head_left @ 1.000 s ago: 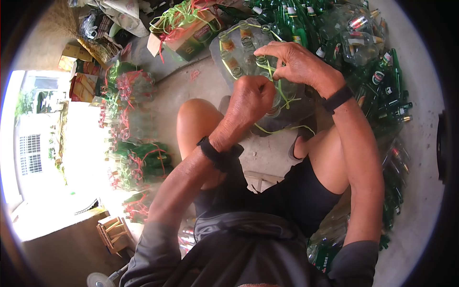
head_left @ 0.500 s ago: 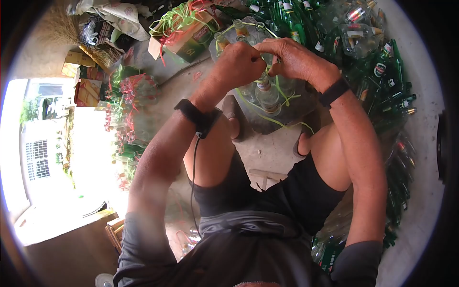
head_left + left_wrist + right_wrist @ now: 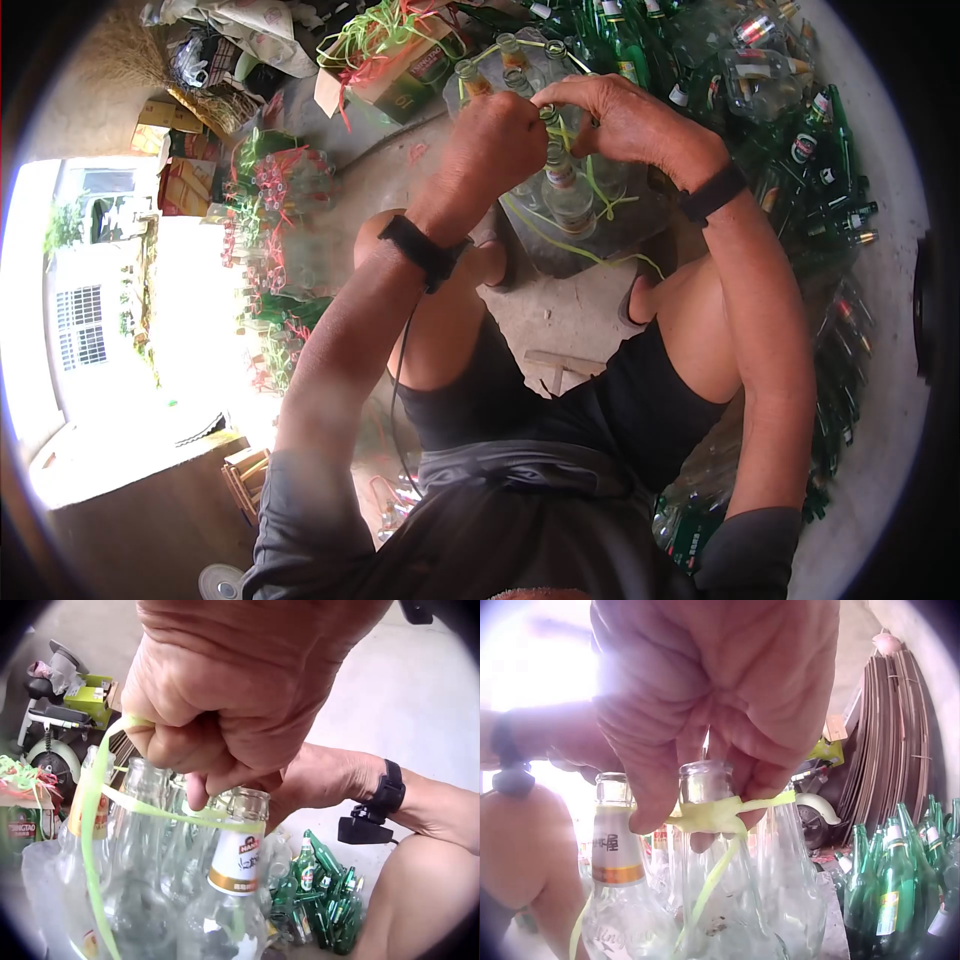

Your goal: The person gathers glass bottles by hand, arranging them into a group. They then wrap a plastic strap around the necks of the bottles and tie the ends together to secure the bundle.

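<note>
A cluster of clear glass bottles [image 3: 570, 205] stands upright between the knees, looped near the necks by a light-green plastic strap [image 3: 94, 825]. My left hand [image 3: 490, 145] is a tight fist above the near-left bottles and grips the strap, which comes out beside its curled fingers in the left wrist view. My right hand [image 3: 635, 120] reaches down from the other side. Its thumb and fingers curl round the neck of one clear bottle [image 3: 705, 784], where a knotted part of the strap [image 3: 712, 816] lies. A loose strap end sticks out beside that neck.
Many green bottles [image 3: 620, 50] lie and stand at the far right along the wall. A carton [image 3: 400, 85] with green and red straps sits beyond the cluster. Strapped bottle bundles [image 3: 280, 190] stand at the left. A scooter [image 3: 56, 727] is farther back.
My left hand has moved away from the body and slightly left, from low over the near bottles to beside the right hand. The right hand stays at nearly the same bottle neck.
</note>
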`<action>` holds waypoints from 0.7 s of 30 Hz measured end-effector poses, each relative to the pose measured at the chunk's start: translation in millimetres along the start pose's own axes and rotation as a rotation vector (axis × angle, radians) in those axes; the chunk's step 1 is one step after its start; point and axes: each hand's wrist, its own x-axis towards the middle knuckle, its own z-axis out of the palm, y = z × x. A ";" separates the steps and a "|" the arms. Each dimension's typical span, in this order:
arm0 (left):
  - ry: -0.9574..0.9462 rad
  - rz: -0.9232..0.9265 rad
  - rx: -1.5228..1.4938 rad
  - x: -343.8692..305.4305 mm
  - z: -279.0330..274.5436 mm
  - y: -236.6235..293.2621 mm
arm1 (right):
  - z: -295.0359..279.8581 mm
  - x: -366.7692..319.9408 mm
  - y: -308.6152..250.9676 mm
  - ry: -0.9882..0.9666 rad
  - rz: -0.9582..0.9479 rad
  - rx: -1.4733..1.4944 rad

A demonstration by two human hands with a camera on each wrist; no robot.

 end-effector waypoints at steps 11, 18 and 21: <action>0.220 -0.154 -0.045 -31.5 10.6 20.5 | 0.5 1.1 4.8 -0.038 0.031 0.013; 0.268 -0.255 -0.206 -45.9 32.5 8.6 | -3.3 3.5 0.1 -0.147 0.205 0.057; 0.319 -0.309 -0.304 -48.9 35.7 11.0 | -4.9 3.3 -1.3 -0.142 0.174 0.019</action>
